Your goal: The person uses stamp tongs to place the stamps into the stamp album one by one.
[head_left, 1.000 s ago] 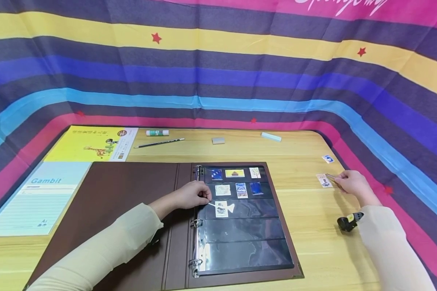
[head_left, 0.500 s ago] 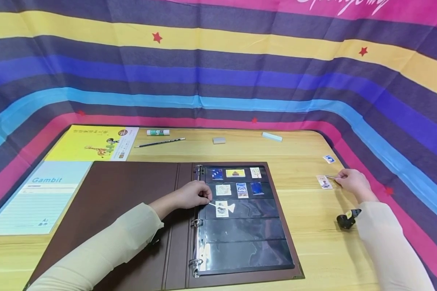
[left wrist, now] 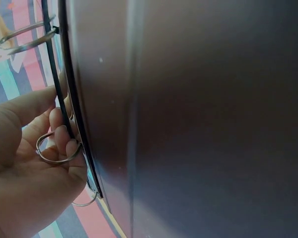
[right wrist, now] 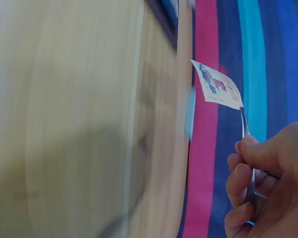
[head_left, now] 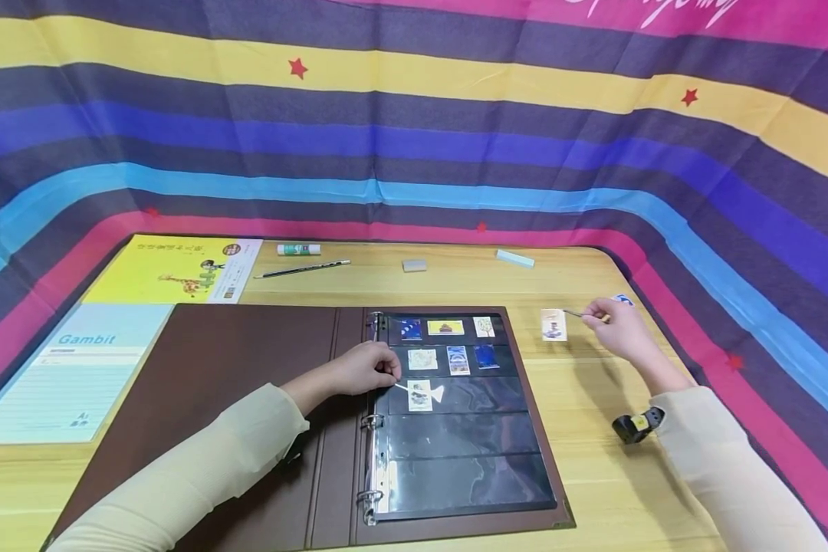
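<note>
My right hand [head_left: 617, 330] pinches a pair of metal tweezers [right wrist: 251, 191]. Their tip grips a small pale stamp [right wrist: 216, 87] by its edge, held above the table to the right of the stamp album [head_left: 317, 491]. In the right wrist view the stamp bends slightly. My left hand [head_left: 366, 369] is at the album's ring side, pinching the edge of the black pocket page [head_left: 469, 437] at the third row; its exact hold is partly hidden. Near its fingertips a stamp with a dark picture [head_left: 419, 395] sits in that row, beside a white glare or film fold. Two rows above hold several stamps.
Another blue stamp [head_left: 622, 299] lies behind my right hand. Along the back are a glue stick [head_left: 299, 249], a pencil [head_left: 303, 269], a grey eraser [head_left: 414, 265] and a pale blue bar [head_left: 515, 258]. A notepad [head_left: 76, 376] and yellow booklet [head_left: 172, 268] lie left.
My right hand has lifted the stamp off the table with the tweezers and carried it left toward the album. My left hand has stayed in place.
</note>
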The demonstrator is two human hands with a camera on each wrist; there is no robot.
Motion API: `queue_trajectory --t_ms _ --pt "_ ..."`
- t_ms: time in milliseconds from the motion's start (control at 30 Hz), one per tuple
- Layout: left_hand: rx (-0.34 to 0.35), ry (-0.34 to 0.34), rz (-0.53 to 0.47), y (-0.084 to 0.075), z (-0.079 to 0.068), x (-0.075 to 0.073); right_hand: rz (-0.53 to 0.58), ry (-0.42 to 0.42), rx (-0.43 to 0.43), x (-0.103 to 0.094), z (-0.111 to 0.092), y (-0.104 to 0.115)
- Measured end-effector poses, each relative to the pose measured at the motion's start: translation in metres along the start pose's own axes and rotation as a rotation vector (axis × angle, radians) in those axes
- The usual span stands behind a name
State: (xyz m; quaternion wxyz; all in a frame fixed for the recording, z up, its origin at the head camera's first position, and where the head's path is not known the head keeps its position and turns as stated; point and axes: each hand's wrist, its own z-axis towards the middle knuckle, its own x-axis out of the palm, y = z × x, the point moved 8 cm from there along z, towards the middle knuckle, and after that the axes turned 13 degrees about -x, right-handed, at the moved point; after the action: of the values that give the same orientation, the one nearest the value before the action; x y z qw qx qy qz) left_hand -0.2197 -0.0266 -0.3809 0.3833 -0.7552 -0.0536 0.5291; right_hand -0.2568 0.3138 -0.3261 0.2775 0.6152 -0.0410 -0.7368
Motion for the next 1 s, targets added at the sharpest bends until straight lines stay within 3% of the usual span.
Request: queue_trajectory --t_ms 267,467,667,867,1000 --pt "0.005 -0.005 0.014 -0.002 0.000 0.000 0.147 0.003 -0.132 0.044 0.019 0.076" --pt "0.006 -0.006 0.017 -0.003 0.001 0.000 0.202 0.035 -0.213 0.079 0.024 0.113" --pt "0.010 -0.003 0.014 -0.004 0.002 0.000 0.174 0.069 -0.249 0.101 0.022 0.127" --pt "-0.003 0.004 0.012 -0.002 0.002 0.000 0.147 0.067 -0.247 0.104 0.020 0.128" --pt "-0.008 0.004 0.009 0.000 0.001 0.000 0.137 0.108 -0.264 0.107 0.015 0.128"
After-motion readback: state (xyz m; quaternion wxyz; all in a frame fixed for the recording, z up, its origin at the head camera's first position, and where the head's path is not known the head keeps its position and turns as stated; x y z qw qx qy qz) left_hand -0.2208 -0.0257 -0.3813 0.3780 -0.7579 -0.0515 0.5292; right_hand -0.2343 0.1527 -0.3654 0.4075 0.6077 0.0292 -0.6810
